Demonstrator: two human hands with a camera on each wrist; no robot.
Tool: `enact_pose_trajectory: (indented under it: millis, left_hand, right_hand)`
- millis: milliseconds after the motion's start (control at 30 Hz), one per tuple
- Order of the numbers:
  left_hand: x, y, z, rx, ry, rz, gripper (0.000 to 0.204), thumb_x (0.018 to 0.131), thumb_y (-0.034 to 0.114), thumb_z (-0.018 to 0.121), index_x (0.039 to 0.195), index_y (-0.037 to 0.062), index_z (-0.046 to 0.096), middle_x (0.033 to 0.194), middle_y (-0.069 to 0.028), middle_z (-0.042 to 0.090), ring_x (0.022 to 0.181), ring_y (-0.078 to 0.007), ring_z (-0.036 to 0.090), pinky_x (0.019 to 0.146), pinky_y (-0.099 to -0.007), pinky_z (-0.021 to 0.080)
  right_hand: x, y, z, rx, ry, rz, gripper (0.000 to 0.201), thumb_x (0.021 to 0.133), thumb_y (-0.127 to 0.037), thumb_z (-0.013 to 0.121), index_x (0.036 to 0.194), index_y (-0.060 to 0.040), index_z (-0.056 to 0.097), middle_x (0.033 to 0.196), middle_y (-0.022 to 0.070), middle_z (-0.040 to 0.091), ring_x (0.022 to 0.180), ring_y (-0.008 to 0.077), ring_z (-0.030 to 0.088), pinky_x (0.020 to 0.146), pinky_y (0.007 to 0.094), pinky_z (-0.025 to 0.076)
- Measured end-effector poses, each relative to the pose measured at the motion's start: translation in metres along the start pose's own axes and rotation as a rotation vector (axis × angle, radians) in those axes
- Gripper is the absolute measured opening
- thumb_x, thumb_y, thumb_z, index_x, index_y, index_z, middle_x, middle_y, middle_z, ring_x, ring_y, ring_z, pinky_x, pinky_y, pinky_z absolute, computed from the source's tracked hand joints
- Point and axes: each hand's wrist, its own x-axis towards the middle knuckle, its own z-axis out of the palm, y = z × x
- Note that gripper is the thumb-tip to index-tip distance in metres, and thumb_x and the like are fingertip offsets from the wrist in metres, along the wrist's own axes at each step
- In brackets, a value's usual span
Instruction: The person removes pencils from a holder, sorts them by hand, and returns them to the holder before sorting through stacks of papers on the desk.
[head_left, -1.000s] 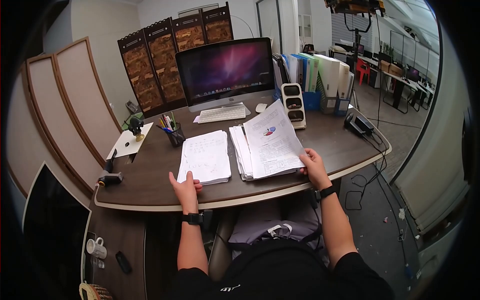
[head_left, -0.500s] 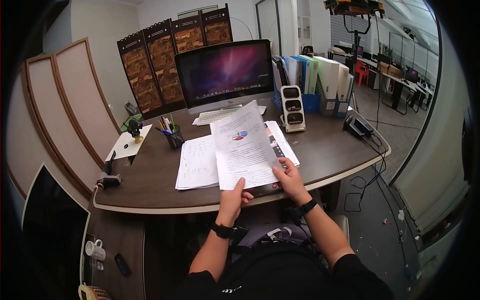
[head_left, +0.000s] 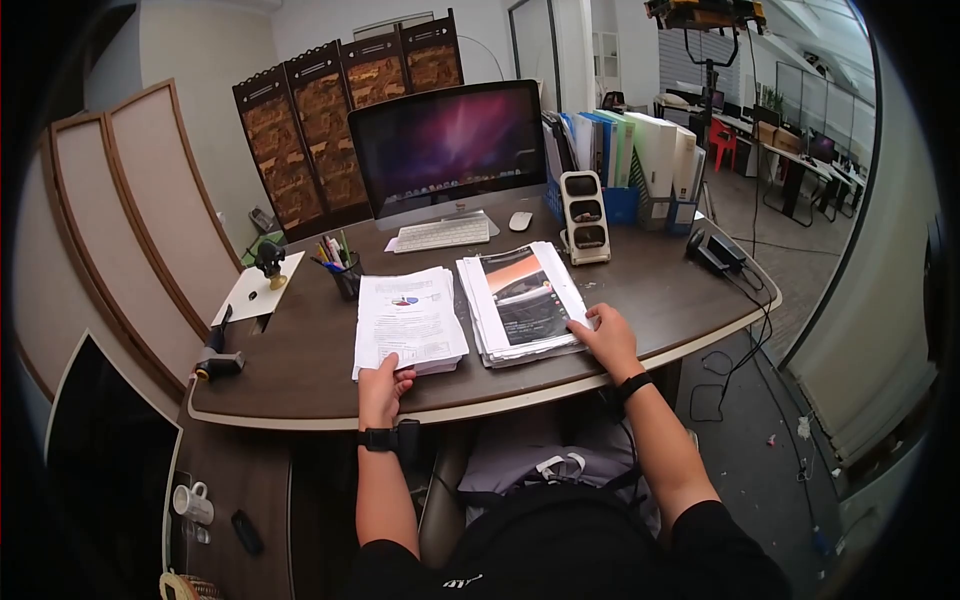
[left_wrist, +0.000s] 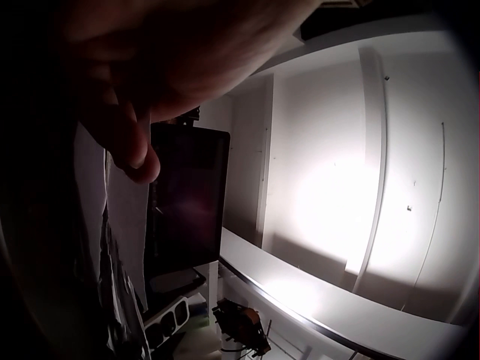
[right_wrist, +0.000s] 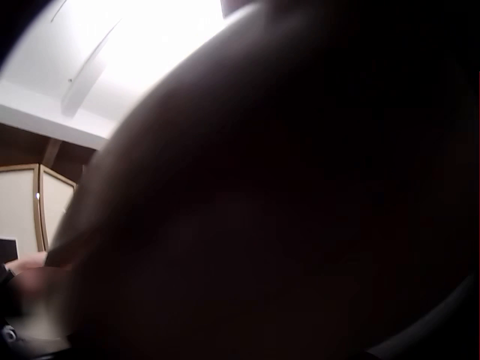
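A printed sheet with a small pie chart (head_left: 405, 300) lies on top of the left paper stack (head_left: 440, 367). My left hand (head_left: 380, 390) pinches its lower edge, thumb on top; the left wrist view shows thumb and finger (left_wrist: 135, 161) meeting at the paper. On the right stack (head_left: 482, 335) the top page carries a dark and orange picture (head_left: 530, 295). My right hand (head_left: 610, 340) touches that page's lower right corner with its fingers extended. In the right wrist view a dark, blurred hand (right_wrist: 247, 195) fills most of the picture.
Behind the stacks stand a keyboard (head_left: 442, 234), a mouse (head_left: 520, 221) and a monitor (head_left: 450, 150). A pen cup (head_left: 347, 275) is close to the left stack. A white holder (head_left: 585, 218) and file folders (head_left: 655, 160) stand right, with black adapters (head_left: 720, 252) farther over.
Both hands held the pie chart sheet and carried it left; it now lies on the left stack. My right hand has let go and returned to the right stack, where a pictured page shows.
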Motion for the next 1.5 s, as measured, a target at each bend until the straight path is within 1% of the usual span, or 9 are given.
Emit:
enact_pose_trajectory:
  millis: [200, 367, 567, 1000, 1067, 1233, 1300, 1333, 1500]
  left_hand:
    - [0.005, 0.003, -0.002, -0.029, -0.014, -0.046, 0.026, 0.104, 0.014, 0.06, 0.124, -0.0018, 0.059, 0.087, -0.0081, 0.069, 0.065, -0.0119, 0.067, 0.053, -0.023, 0.055]
    - [0.01, 0.005, -0.009, -0.026, -0.016, -0.106, 0.02, 0.103, 0.014, 0.063, 0.117, 0.0003, 0.061, 0.082, -0.0058, 0.067, 0.062, -0.0082, 0.06, 0.05, -0.0208, 0.05]
    - [0.017, 0.008, -0.012, -0.055, -0.029, -0.156, 0.019, 0.104, 0.016, 0.064, 0.118, 0.0029, 0.06, 0.081, -0.0036, 0.065, 0.061, -0.0069, 0.057, 0.05, -0.0199, 0.048]
    - [0.015, 0.003, -0.002, -0.093, 0.053, -0.062, 0.025, 0.106, 0.025, 0.063, 0.12, 0.0053, 0.058, 0.078, -0.0018, 0.06, 0.057, -0.0059, 0.052, 0.047, -0.0191, 0.045]
    - [0.006, 0.003, 0.006, -0.194, 0.275, 0.115, 0.033, 0.106, 0.027, 0.061, 0.131, 0.0064, 0.052, 0.075, -0.0013, 0.056, 0.053, -0.0053, 0.047, 0.043, -0.0199, 0.039]
    - [-0.015, -0.007, 0.024, -0.343, 0.442, 0.417, 0.043, 0.109, 0.023, 0.056, 0.145, 0.0066, 0.04, 0.071, -0.004, 0.055, 0.047, -0.0075, 0.041, 0.041, -0.0222, 0.03]
    - [-0.016, -0.016, 0.02, -0.198, 0.268, 0.527, 0.033, 0.109, 0.021, 0.053, 0.138, 0.0045, 0.046, 0.067, -0.0031, 0.055, 0.046, -0.0065, 0.04, 0.041, -0.022, 0.03]
    - [-0.011, -0.02, 0.019, -0.168, 0.215, 0.56, 0.025, 0.109, 0.025, 0.057, 0.119, 0.0024, 0.059, 0.065, -0.0021, 0.055, 0.044, -0.0059, 0.039, 0.04, -0.0223, 0.03]
    - [-0.015, -0.026, 0.018, 0.017, -0.09, 0.439, 0.034, 0.109, 0.029, 0.056, 0.092, 0.0014, 0.067, 0.067, -0.0033, 0.061, 0.047, -0.0051, 0.047, 0.042, -0.0204, 0.034]
  right_hand:
    - [0.007, 0.014, 0.0, 0.089, -0.029, 0.008, 0.048, 0.082, -0.044, 0.083, 0.098, -0.0013, 0.068, 0.084, 0.0139, 0.07, 0.077, 0.031, 0.068, 0.071, 0.0416, 0.053]
    - [0.008, 0.023, 0.003, 0.318, -0.018, 0.041, 0.036, 0.083, -0.028, 0.086, 0.098, -0.0013, 0.067, 0.076, 0.0054, 0.065, 0.067, 0.0163, 0.061, 0.063, 0.0326, 0.05]
    - [0.01, 0.029, 0.002, 0.498, -0.06, 0.035, 0.034, 0.086, -0.018, 0.083, 0.108, 0.0003, 0.065, 0.074, 0.0015, 0.065, 0.065, 0.0091, 0.058, 0.059, 0.028, 0.048]
    - [0.015, 0.023, -0.021, 0.835, -0.199, 0.258, 0.028, 0.091, -0.014, 0.075, 0.111, 0.0001, 0.061, 0.08, 0.0002, 0.065, 0.063, 0.0054, 0.055, 0.055, 0.0223, 0.043]
    - [0.017, 0.024, -0.022, 0.846, -0.196, 0.289, 0.028, 0.092, -0.015, 0.073, 0.111, 0.0, 0.061, 0.08, 0.0008, 0.065, 0.061, 0.0059, 0.055, 0.053, 0.0226, 0.044]
    - [0.017, 0.028, -0.018, 0.755, -0.191, 0.306, 0.026, 0.092, -0.016, 0.071, 0.11, 0.0009, 0.062, 0.079, 0.0019, 0.065, 0.058, 0.0069, 0.056, 0.052, 0.0233, 0.044]
    - [0.013, 0.026, -0.022, 0.736, -0.207, 0.3, 0.025, 0.093, -0.016, 0.068, 0.111, 0.0005, 0.062, 0.079, 0.0024, 0.065, 0.057, 0.0071, 0.056, 0.05, 0.0232, 0.043]
    - [0.01, 0.022, -0.025, 0.715, -0.223, 0.292, 0.024, 0.094, -0.015, 0.066, 0.112, 0.0002, 0.062, 0.078, 0.0028, 0.066, 0.055, 0.0073, 0.057, 0.049, 0.0231, 0.043]
    - [-0.005, 0.005, -0.025, 1.07, -0.348, 0.457, 0.022, 0.101, -0.013, 0.056, 0.121, -0.0042, 0.058, 0.079, 0.0058, 0.067, 0.052, 0.0093, 0.057, 0.043, 0.0222, 0.042]
